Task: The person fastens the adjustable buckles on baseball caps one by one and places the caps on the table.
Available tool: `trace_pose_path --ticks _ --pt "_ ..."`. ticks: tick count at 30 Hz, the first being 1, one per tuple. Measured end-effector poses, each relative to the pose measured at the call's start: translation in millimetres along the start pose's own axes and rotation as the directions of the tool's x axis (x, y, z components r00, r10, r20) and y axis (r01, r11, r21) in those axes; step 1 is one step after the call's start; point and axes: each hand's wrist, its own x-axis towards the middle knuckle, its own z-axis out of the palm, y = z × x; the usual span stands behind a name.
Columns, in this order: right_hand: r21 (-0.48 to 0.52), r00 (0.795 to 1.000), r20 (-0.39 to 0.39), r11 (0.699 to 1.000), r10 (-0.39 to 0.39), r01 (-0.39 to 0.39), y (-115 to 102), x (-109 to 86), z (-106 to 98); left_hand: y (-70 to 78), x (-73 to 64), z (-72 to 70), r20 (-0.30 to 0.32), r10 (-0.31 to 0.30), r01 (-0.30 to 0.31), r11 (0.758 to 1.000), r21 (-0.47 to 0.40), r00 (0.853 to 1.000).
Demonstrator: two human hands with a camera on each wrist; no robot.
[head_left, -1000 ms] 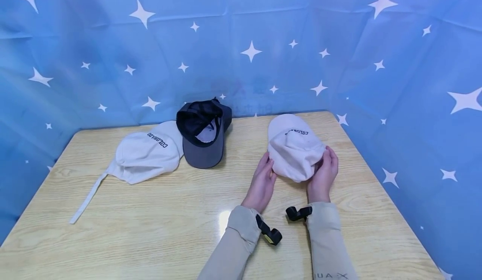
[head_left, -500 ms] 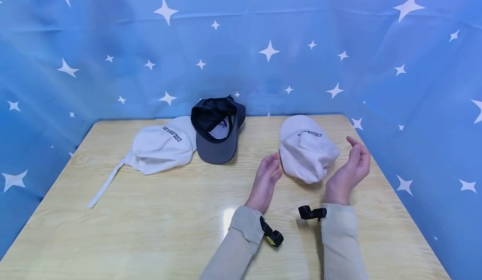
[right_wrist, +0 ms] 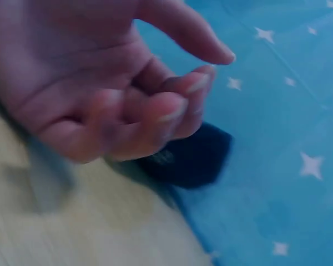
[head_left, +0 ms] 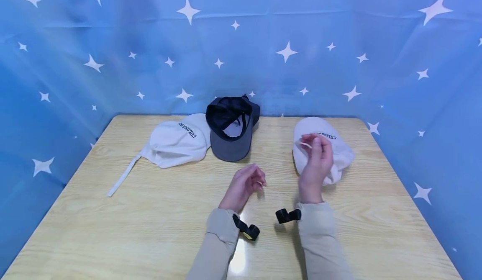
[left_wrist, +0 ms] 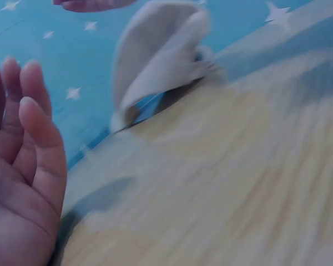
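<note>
My left hand (head_left: 242,187) hovers over the table in front of the dark cap, fingers loosely bent and holding nothing. In the left wrist view its palm (left_wrist: 22,177) faces in, thumb up. My right hand (head_left: 315,167) is raised in front of the right white cap (head_left: 340,152), covering part of its lettering; its loosely curled fingers hold nothing. The dark grey cap (head_left: 230,146) lies upside down at the back, its black inside showing. Left of it, partly under its edge in this view, lies another white cap (head_left: 177,144) lettered COLORADO, its strap (head_left: 124,177) stretched out toward the front left.
The caps lie on a light wooden table (head_left: 150,229) with rounded back corners. Behind and along both sides hangs a blue cloth (head_left: 256,33) with white stars. Black wrist cameras are strapped over both beige sleeves (head_left: 318,234).
Both hands have let go of the right white cap and moved left, away from its sides. The head view has turned left, so the scene sits further right. The caps stay in place.
</note>
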Motion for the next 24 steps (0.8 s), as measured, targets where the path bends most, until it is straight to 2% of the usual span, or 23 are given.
trace_pose_path --ticks 2,3,5,9,10,12,16,19,22,24 --pt "0.005 0.997 0.033 0.998 0.068 -0.068 14 -7.4 7 7.3 -3.0 -10.7 -0.062 0.059 -0.061 0.998 -0.025 0.996" --pt "0.057 0.992 0.052 0.992 0.114 -0.117 29 -8.7 5 11.2 -4.3 -15.5 -0.093 0.088 -0.092 0.995 -0.036 0.992" --pt "0.079 0.979 0.063 0.977 0.196 -0.201 43 -15.8 10 18.5 -6.5 -24.8 -0.142 0.14 -0.149 0.987 -0.06 0.98" --pt "0.072 0.94 0.054 0.938 0.337 -0.34 67 -32.9 15 30.6 -12.9 -42.3 -0.228 0.214 -0.236 0.969 -0.072 0.95" --pt "0.029 0.933 0.036 0.933 0.359 -0.36 63 -38.0 19 32.2 -13.2 -45.2 -0.248 0.226 -0.249 0.966 -0.067 0.942" --pt "0.01 0.914 0.028 0.915 0.404 -0.404 70 -42.8 17 34.7 -13.9 -50.7 -0.291 0.252 -0.282 0.957 -0.068 0.923" --pt "-0.027 0.882 0.042 0.883 0.469 -0.468 81 -47.5 13 38.8 -13.7 -59.1 -0.365 0.305 -0.35 0.935 -0.061 0.879" --pt "-0.057 0.87 0.078 0.873 0.487 -0.484 86 -48.1 11 41.6 -11.5 -64.0 -0.399 0.341 -0.398 0.915 -0.067 0.851" --pt "-0.1 0.866 0.133 0.876 0.482 -0.472 90 -47.4 12 45.2 -8.6 -66.5 -0.411 0.366 -0.425 0.903 -0.059 0.835" --pt "-0.144 0.861 0.176 0.878 0.477 -0.456 91 -46.9 15 47.8 -6.7 -67.0 -0.411 0.374 -0.429 0.902 -0.047 0.831"
